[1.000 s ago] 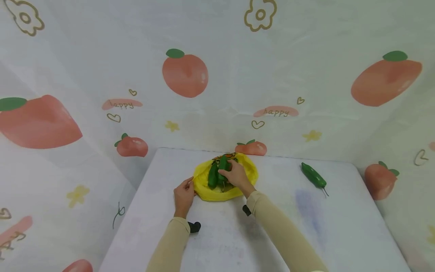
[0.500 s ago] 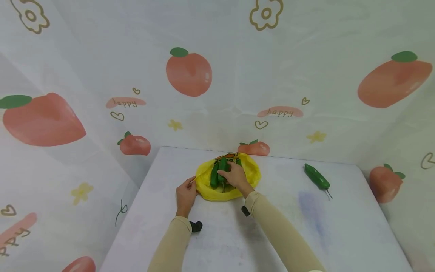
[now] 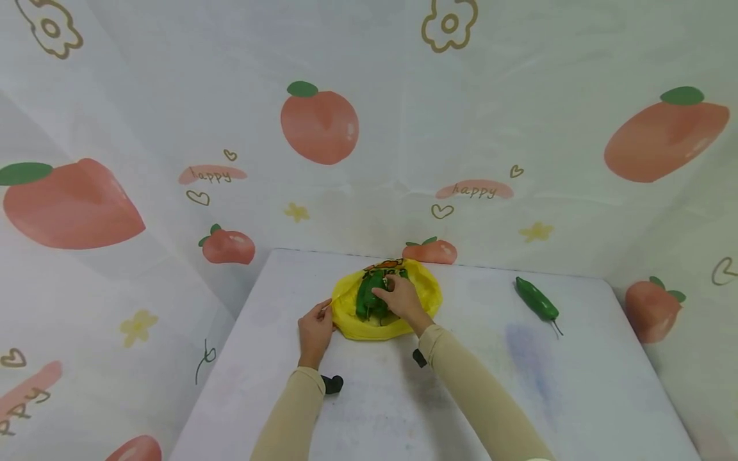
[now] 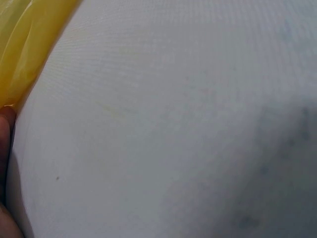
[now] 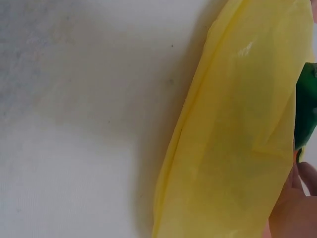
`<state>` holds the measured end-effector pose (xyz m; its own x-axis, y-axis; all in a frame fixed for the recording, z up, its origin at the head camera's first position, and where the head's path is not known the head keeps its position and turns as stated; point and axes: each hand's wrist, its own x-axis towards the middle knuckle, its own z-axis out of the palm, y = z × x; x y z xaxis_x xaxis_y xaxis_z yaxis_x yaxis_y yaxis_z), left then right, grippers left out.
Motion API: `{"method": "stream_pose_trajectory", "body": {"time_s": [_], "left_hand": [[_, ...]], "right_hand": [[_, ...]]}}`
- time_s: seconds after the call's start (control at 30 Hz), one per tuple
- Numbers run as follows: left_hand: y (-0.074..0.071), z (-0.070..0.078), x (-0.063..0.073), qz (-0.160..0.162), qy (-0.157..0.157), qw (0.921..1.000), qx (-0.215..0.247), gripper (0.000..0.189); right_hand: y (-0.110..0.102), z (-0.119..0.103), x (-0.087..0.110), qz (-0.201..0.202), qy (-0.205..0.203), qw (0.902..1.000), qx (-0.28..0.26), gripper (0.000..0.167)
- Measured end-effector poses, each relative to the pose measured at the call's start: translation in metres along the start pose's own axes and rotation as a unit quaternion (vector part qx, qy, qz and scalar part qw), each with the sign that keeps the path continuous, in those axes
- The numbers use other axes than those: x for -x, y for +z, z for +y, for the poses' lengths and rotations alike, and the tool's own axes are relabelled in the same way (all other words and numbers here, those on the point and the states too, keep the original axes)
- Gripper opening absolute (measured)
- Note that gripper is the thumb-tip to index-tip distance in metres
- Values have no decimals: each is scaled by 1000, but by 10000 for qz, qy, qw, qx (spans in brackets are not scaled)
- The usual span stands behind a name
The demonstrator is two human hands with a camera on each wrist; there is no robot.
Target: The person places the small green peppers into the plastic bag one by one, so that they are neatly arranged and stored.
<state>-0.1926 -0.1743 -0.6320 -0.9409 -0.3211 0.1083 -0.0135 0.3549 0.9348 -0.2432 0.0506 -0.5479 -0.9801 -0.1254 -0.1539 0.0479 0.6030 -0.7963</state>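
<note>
A yellow plastic bag (image 3: 360, 333) lies with its mouth spread on the white table, several green peppers inside. At the bag's left edge, my left hand (image 3: 314, 334) pinches the rim between thumb and fingers. My right hand (image 3: 403, 298) reaches over the bag from the right and grips a green pepper (image 3: 376, 282) low among the others; the hand hides part of it. The right wrist view shows the bag's side (image 5: 228, 129) and a dark green pepper (image 5: 305, 106) beyond its rim. Only the bag's corner (image 4: 29, 44) and fingertips (image 4: 7, 116) appear in the left wrist view.
Another green pepper (image 3: 536, 299), with a thin stem, lies alone on the right of the white table (image 3: 473, 384). A fabric backdrop (image 3: 392, 141) printed with fruit stands right behind the table's far edge and along both sides.
The gripped pepper has moved lower and tilted, its stem end shifting left, close against the other peppers. My left hand keeps its place at the bag's edge. The head view has shifted slightly.
</note>
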Motion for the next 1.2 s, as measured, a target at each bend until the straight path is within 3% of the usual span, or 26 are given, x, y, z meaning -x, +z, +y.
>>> {"method": "stream_pose_trajectory", "body": {"time_s": [0.13, 0.23, 0.33, 0.47, 0.67, 0.83, 1.2], "left_hand": [[1, -2, 0, -2, -39, 10000, -20, 26], [1, -5, -1, 19, -21, 10000, -35, 26], [1, -5, -2, 29, 7, 10000, -26, 26], [1, -4, -1, 8, -47, 10000, -39, 26], [2, -3, -1, 25, -70, 10000, -26, 25], [1, -3, -1, 37, -29, 10000, 11, 25], [1, -1, 0, 30, 17, 10000, -23, 26]], "right_hand": [[-4, 1, 0, 148, -245, 9987, 422, 63], [-6, 1, 0, 220, -621, 9911, 1158, 61], [-7, 0, 2, 374, -1123, 9714, 2058, 58], [-8, 1, 6, 575, -1585, 9456, 2782, 55], [-14, 5, 9, 674, -1765, 9160, 3539, 67], [-15, 12, 7, 410, -1505, 9098, 3846, 82], [-32, 17, 12, 338, -1368, 9077, 3952, 94]]}}
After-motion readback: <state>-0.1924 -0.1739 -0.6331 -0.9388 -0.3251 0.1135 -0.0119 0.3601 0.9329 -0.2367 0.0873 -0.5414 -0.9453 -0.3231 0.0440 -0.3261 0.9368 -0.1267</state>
